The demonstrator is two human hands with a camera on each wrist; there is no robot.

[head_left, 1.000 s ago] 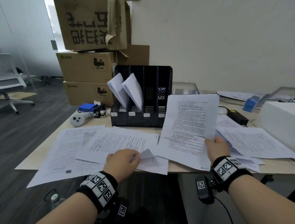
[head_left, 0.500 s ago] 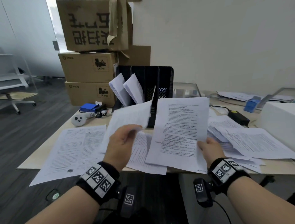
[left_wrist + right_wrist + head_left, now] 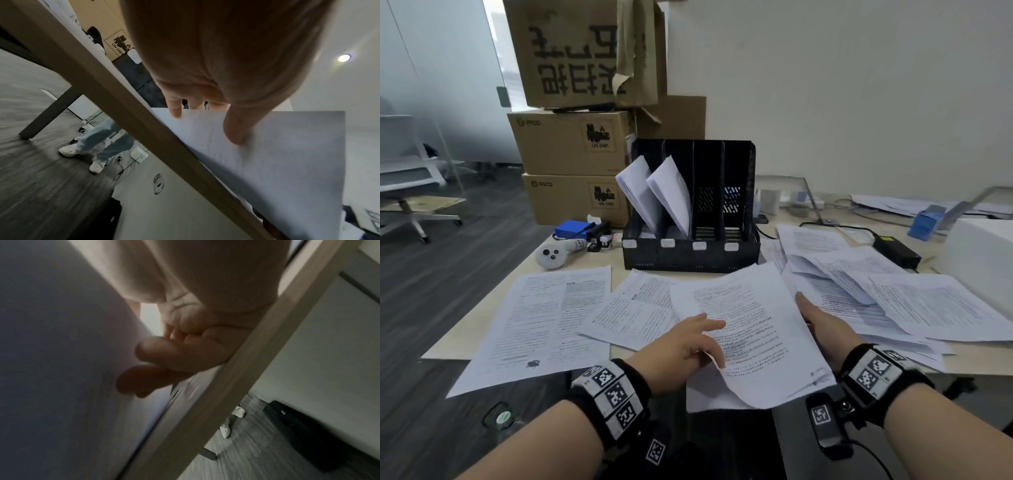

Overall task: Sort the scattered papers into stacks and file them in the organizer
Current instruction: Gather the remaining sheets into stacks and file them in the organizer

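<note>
Grips clamp sheet (image 3: 753, 329) between them: left hand (image 3: 681, 346) left edge, right hand (image 3: 825, 329) right edge.

left hand (image 3: 681, 349): grips sheet (image 3: 751, 322), left edge | right hand (image 3: 825, 329): grips right edge | organizer (image 3: 688, 261): papers (image 3: 654, 195) in two left slots

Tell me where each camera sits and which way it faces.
Head: on the head, facing forward and down at the pale wooden desk and black slotted organizer; left hand, right hand and forearms show.
Left wrist: beneath the wrist, facing along the left hand at the underside of the white printed sheet.
Right wrist: likewise, along the right hand's curled fingers.
Shared: all show that sheet and the desk.
</note>
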